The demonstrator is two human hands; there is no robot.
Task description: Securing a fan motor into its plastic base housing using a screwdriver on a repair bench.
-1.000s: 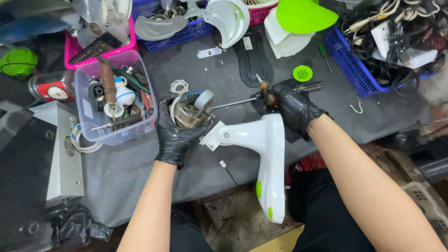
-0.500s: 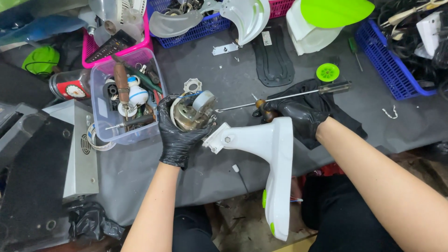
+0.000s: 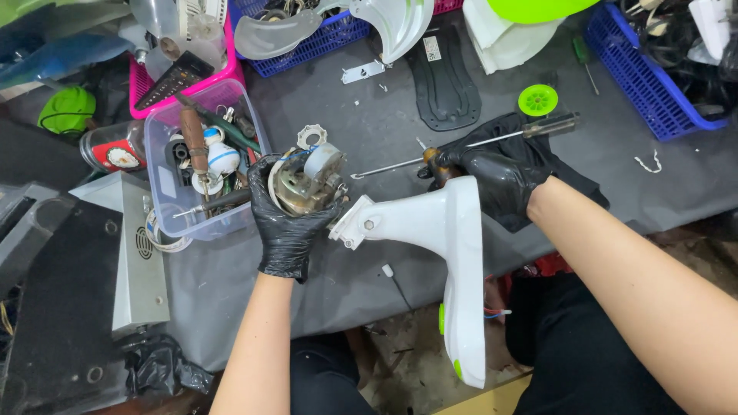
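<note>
Both my hands wear black gloves. My left hand point(image 3: 286, 223) grips a small electric motor point(image 3: 305, 182) with copper windings, held just above the grey table. The motor joins a white plastic fan neck point(image 3: 430, 230) whose long body hangs past the table's front edge toward my lap. My right hand point(image 3: 500, 175) lies over the top of that white neck and closes on a screwdriver point(image 3: 438, 160) with a brown handle; its thin shaft points left toward the motor. A second long screwdriver point(image 3: 530, 131) lies on the table just beyond my right hand.
A clear plastic tub point(image 3: 201, 165) of tools and parts stands left of the motor. Behind it are a pink basket point(image 3: 188, 65) and a blue basket point(image 3: 307, 42). Another blue basket point(image 3: 642, 77) of cables sits far right. A black plate point(image 3: 443, 77) and green disc point(image 3: 537, 100) lie behind.
My head has moved, so the table sits lower and closer in view. My right hand has shifted slightly along the screwdriver over the white neck. My left hand keeps its hold on the motor.
</note>
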